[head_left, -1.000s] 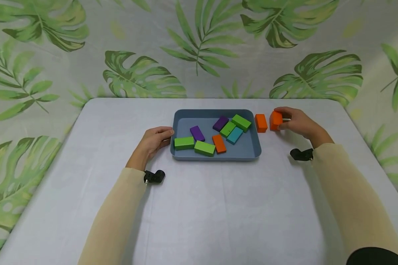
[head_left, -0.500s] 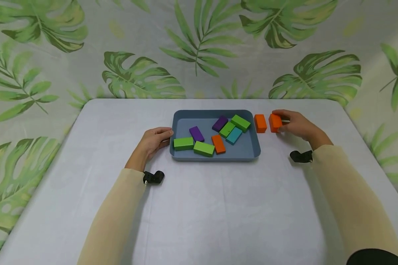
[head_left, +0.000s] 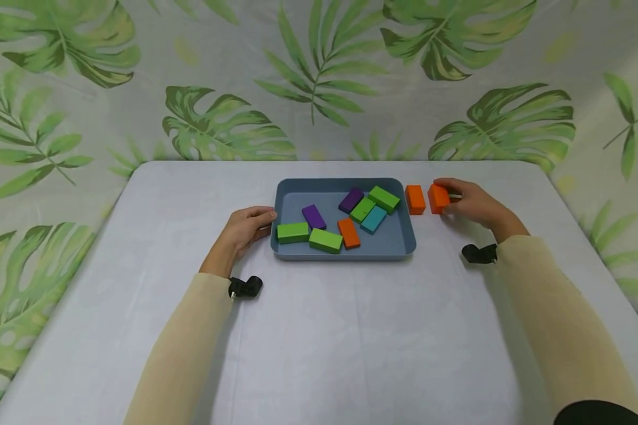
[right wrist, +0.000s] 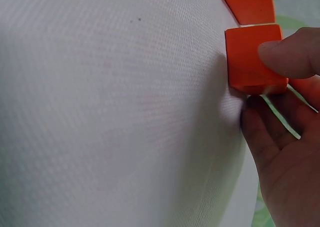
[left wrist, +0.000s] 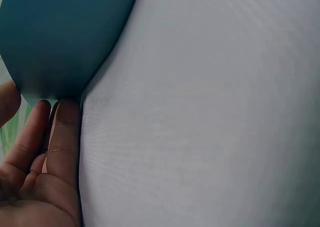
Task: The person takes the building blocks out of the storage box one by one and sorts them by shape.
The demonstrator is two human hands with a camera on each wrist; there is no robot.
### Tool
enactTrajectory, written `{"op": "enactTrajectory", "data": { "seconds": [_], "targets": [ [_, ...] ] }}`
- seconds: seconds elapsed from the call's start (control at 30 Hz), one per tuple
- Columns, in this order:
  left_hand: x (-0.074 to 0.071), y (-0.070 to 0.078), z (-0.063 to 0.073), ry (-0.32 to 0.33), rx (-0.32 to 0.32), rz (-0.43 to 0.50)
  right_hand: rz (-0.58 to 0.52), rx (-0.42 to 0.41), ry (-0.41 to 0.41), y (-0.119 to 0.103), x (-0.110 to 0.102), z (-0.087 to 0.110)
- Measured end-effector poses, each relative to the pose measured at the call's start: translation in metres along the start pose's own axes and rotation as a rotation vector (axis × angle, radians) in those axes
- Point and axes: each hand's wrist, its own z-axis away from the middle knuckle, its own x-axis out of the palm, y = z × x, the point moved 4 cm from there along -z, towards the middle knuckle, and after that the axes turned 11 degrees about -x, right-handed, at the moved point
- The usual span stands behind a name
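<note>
A blue-grey tray [head_left: 345, 257] lies on the table in the head view. It holds green blocks [head_left: 326, 241], purple blocks [head_left: 313, 217], an orange block [head_left: 348, 233] and a teal block [head_left: 373, 219]. My left hand [head_left: 248, 230] touches the tray's left side; in the left wrist view its fairly straight fingers [left wrist: 62, 137] meet the tray's outer wall [left wrist: 65, 42]. Right of the tray stands one orange block [head_left: 416, 199] on the table. Beside it, with a narrow gap between, is a second orange block [right wrist: 252, 57], which my right hand [head_left: 473, 205] pinches between thumb and fingers.
A white cloth [head_left: 345, 342] covers the table. Behind it hangs a leaf-patterned curtain [head_left: 319, 71]. Black wrist cameras [head_left: 246, 287] sit below both hands, and a dark rounded object [head_left: 601, 412] shows at the bottom right.
The orange block in my right hand has come down slightly and now lines up with the block beside it. My left hand stays at the tray. The head view has shifted a little.
</note>
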Motion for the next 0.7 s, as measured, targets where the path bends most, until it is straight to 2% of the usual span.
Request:
{"op": "enactTrajectory", "data": {
  "seconds": [0.4,0.53,0.7],
  "targets": [
    [0.000,0.001,0.002,-0.002,-0.003,0.008,-0.029,-0.017,0.006,-0.005,-0.006,0.000],
    [0.000,0.001,0.001,-0.003,-0.004,0.005,-0.042,-0.044,0.051,-0.015,-0.015,0.003],
    [-0.001,0.001,0.001,0.000,-0.008,0.006,-0.004,-0.082,0.126,-0.039,-0.023,0.004]
  ]
}}
